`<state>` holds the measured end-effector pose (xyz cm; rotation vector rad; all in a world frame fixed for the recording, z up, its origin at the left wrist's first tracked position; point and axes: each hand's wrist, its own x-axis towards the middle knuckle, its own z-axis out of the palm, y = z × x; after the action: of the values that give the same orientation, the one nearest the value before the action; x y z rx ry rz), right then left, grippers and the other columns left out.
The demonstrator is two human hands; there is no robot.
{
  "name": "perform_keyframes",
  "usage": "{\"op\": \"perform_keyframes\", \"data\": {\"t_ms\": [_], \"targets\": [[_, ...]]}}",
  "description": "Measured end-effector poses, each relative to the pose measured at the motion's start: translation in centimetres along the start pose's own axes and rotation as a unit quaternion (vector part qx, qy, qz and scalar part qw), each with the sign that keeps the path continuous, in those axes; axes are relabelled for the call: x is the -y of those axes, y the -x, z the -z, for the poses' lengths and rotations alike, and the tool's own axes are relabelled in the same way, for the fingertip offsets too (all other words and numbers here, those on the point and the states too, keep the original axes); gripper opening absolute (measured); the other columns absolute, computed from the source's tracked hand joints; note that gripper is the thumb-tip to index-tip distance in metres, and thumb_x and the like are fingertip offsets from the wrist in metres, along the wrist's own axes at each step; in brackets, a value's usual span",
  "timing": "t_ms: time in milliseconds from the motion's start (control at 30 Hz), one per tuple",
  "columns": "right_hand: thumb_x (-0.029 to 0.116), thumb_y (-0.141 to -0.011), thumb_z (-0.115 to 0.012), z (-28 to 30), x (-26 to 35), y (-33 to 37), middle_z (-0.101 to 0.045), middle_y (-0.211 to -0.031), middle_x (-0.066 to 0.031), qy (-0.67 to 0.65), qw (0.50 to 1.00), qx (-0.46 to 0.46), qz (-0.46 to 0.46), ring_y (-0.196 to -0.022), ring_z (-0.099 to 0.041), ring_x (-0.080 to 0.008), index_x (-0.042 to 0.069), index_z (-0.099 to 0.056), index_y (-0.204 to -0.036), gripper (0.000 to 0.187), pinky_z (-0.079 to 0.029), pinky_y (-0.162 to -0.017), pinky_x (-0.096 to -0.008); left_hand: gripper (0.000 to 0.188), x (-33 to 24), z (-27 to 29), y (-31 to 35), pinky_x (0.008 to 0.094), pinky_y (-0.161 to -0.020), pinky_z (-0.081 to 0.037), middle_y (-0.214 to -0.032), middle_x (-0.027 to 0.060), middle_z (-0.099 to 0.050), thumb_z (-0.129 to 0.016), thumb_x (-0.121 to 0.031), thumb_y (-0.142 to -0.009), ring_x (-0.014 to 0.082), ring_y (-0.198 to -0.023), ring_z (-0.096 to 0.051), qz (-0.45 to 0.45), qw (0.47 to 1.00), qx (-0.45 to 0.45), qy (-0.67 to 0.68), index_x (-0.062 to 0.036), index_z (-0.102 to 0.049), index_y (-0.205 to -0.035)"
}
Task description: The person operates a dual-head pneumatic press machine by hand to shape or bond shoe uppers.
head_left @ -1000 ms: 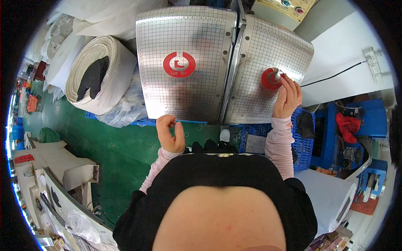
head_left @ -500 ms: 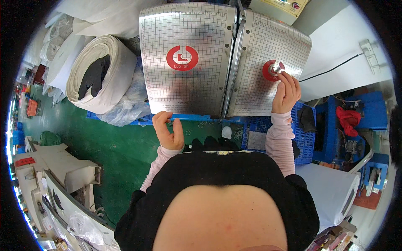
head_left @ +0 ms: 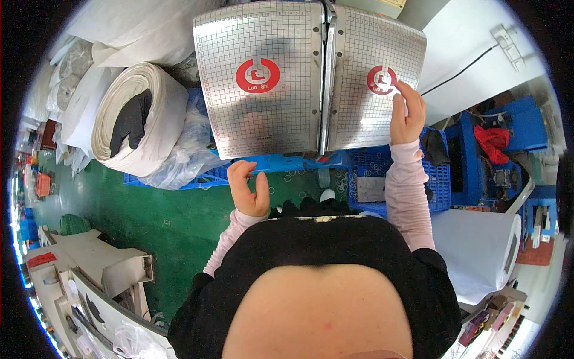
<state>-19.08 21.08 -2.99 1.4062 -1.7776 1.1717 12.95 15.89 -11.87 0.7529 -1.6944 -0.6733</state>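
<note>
Plates [head_left: 287, 113] sit beyond the half-curled, seemingly empty left hand [head_left: 250, 190]; the right hand [head_left: 408, 118] bends over them, grip unclear, and I can't judge what's done or left.

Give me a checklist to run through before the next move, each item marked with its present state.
1. Left hand off the left-hand silver gridded metal plate: ok, it appears just below the lower edge.
2. Right hand away from the red broken-ring emblem on the right-hand silver gridded metal plate: not ok, fingertips appear at its edge.
3. Right hand's contact with that plate: cannot tell.
4. Left-hand plate's emblem uncovered: ok.
5. Black cloth off both plates: ok, it lies on the thick white roll.
</note>
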Motion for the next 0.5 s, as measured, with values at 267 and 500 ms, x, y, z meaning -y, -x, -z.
{"op": "perform_keyframes", "data": {"t_ms": [267,500], "targets": [[0.010,-0.088,-0.055,-1.9,-0.7,-2.7,-0.063,-0.102,-0.0088,-0.289,0.929,0.076,-0.217,-0.088,-0.059,-0.0132,-0.002,-0.059,-0.110,0.026,-0.045,-0.079,-0.0216,0.024,-0.9,0.4,0.1,0.0312,-0.070,-0.042,-0.094,0.0147,-0.054,-0.057,0.004,-0.073,0.0253,-0.081,-0.051,0.002,1.000,-0.003,0.005,0.0004,-0.054,-0.097],[0.011,-0.084,-0.056,-3.1,-0.5,-4.9,-0.065,-0.093,-0.0105,-0.411,0.828,0.098,-0.368,-0.060,-0.057,-0.0102,0.001,-0.060,-0.104,0.023,-0.046,-0.054,-0.0215,0.019,-1.2,1.2,0.6,0.0302,-0.068,-0.045,-0.084,0.0134,-0.057,-0.051,0.007,-0.077,0.0227,-0.074,-0.056,0.006,1.000,0.010,-0.002,0.0021,-0.055,-0.095]]}}
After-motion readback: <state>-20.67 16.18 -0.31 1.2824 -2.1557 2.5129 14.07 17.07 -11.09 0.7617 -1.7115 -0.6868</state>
